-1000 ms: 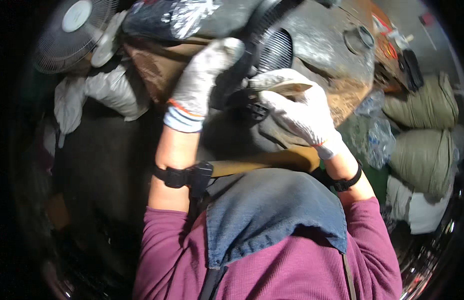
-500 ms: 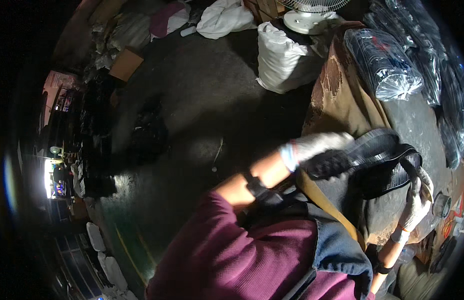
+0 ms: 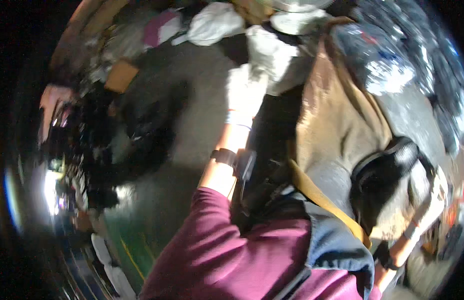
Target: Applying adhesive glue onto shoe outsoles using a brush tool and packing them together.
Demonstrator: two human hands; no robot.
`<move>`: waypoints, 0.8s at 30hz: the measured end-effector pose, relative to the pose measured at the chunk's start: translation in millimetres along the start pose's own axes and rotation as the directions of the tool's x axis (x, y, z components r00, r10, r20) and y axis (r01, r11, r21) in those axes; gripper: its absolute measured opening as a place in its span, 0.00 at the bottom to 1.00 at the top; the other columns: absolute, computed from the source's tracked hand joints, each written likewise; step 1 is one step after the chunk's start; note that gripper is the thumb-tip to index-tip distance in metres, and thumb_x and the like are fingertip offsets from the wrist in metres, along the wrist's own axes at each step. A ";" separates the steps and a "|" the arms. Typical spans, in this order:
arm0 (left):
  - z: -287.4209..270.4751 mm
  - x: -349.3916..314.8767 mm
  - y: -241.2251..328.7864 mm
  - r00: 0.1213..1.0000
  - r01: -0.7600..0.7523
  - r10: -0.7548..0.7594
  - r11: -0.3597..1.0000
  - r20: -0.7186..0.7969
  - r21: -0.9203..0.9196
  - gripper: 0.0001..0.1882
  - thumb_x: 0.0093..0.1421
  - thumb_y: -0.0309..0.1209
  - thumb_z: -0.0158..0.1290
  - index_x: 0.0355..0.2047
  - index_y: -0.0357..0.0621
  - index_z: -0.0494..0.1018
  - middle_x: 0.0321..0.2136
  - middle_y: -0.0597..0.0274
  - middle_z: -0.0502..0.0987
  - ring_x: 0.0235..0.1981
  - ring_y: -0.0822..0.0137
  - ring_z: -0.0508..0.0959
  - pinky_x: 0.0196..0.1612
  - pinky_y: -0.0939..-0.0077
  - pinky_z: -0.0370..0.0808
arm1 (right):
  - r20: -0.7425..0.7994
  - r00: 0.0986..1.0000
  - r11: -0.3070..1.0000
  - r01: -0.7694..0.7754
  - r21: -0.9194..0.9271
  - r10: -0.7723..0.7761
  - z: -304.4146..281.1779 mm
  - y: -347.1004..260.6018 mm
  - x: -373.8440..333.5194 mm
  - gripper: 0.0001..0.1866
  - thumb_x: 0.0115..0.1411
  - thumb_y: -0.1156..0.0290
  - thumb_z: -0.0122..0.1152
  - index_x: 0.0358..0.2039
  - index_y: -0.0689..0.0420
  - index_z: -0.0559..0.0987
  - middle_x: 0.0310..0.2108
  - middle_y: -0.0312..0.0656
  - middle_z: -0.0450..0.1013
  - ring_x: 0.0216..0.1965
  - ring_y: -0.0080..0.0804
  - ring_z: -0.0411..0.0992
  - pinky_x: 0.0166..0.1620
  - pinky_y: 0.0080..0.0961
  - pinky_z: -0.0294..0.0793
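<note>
A black ribbed band [image 3: 408, 151], curved into a loop, lies over the worn brown cover and grey surface at my right. My right hand [image 3: 434, 196], in a white glove, is closed on its right-hand end. My left hand [image 3: 247, 92], also white-gloved, is stretched out far ahead, away from the band. It appears in front of the white sack [image 3: 278, 52]; contact with the sack cannot be made out. Glare and motion blur smear its fingers. A dark strap and small device [image 3: 246, 165] sit on my left wrist.
The brown cover [image 3: 332, 100] drapes over the work surface. Plastic-wrapped dark bundles [image 3: 384, 65] are piled at the far right. A white fan base [image 3: 297, 22] stands at the back. A cardboard box [image 3: 121, 76] and a white bag [image 3: 216, 24] lie on the floor.
My left hand has let go of the black band and swung forward and left. My right hand has moved slightly right, still gripping the band, whose shape has shifted.
</note>
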State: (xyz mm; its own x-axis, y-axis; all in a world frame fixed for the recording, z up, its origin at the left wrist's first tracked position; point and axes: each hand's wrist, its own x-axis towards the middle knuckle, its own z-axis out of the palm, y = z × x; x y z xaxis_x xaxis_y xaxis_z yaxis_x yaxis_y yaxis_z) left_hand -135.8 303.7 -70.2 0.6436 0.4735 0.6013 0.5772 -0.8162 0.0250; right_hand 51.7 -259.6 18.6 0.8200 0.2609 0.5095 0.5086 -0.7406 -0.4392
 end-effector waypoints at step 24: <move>-20.9 -97.4 316.1 0.719 -0.508 0.689 0.612 0.092 -0.607 0.23 0.53 0.43 0.69 0.42 0.41 0.78 0.59 0.47 0.72 0.65 0.42 0.66 0.66 0.44 0.63 | -0.139 0.959 0.781 -0.283 -0.557 0.248 -39.2 227.8 50.2 0.10 0.60 0.59 0.61 0.38 0.40 0.88 0.34 0.37 0.84 0.38 0.36 0.81 0.40 0.35 0.75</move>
State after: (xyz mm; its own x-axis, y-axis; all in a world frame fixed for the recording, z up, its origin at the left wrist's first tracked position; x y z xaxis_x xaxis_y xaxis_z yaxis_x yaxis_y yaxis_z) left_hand -26.5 -7.2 -104.2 0.9068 -0.1910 0.3757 -0.2786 -0.9405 0.1944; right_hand 198.4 -439.5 -26.9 0.8757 -0.0194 0.4824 0.0192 -0.9970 -0.0749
